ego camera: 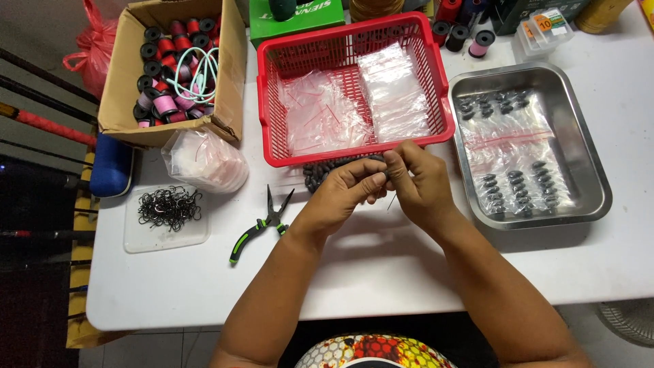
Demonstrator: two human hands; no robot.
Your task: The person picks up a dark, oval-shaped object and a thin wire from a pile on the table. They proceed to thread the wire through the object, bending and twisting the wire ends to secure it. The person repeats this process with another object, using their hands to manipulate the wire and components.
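White table (381,272) under me; mid-frame, my left hand (344,194) and right hand (419,184) both pinch one small dark sinker (385,174) above the sinker pile (320,172). Dense and slick, I judge; fingertip grip suits.

white table (381,272) | tiled floor (157,347) | dark left side | bright even light

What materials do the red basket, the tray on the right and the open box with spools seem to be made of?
The red basket looks like moulded plastic: glossy, uniform colour, open lattice walls. The tray seems to be metal, probably stainless steel: silvery, with soft reflections on its rolled rim. The open box looks like corrugated cardboard: matte brown with folded flaps.
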